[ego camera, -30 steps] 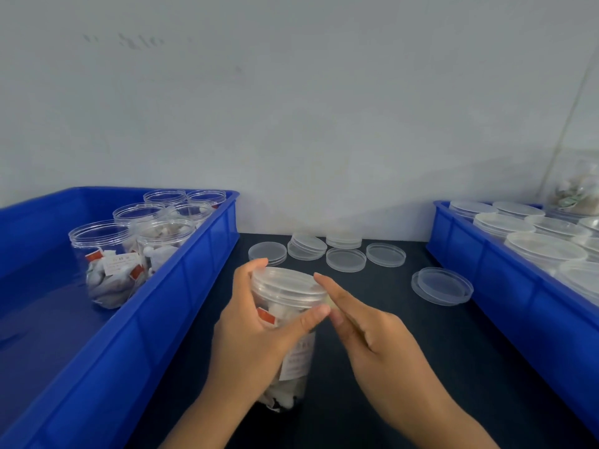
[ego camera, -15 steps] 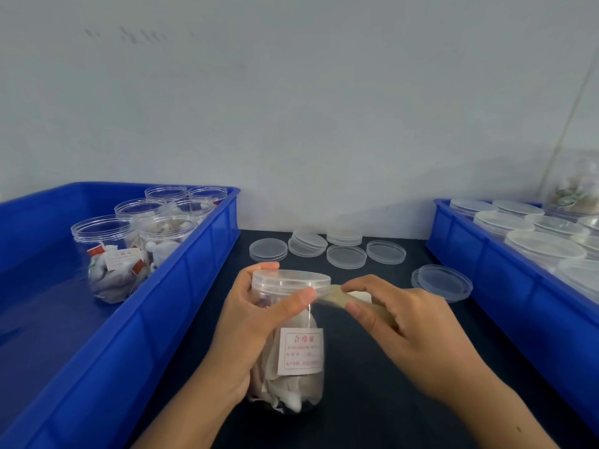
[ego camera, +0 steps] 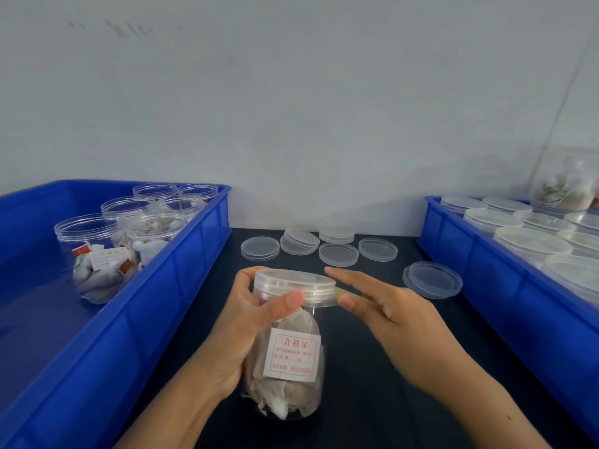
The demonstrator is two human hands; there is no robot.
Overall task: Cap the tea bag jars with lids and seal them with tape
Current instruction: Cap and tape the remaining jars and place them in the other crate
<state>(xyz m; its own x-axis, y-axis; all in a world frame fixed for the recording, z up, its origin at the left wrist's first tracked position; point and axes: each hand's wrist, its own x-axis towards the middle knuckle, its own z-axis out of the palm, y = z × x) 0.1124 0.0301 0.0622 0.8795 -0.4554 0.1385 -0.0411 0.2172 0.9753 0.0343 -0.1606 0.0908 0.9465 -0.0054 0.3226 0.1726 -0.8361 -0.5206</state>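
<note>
surface: dark table (ego camera: 372, 367) | left edge: blue bin (ego camera: 136, 319) | right edge: second blue bin (ego camera: 505, 286) | centre, toward near edge: capped tea bag jar (ego camera: 288, 367), upright | far edge by wall: loose clear lids (ego camera: 338, 254), some stacked | near right bin: one more lid pair (ego camera: 432, 280)

Capped jar (ego camera: 288, 348) between left hand (ego camera: 246, 322) and right hand (ego camera: 398, 322)

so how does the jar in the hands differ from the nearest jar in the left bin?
The held jar has a lid on; the left-bin jar is open-topped. The held jar stands on the dark table, gripped by the left hand; the other sits untouched in the bin. Both are clear and hold tea bags.
</note>
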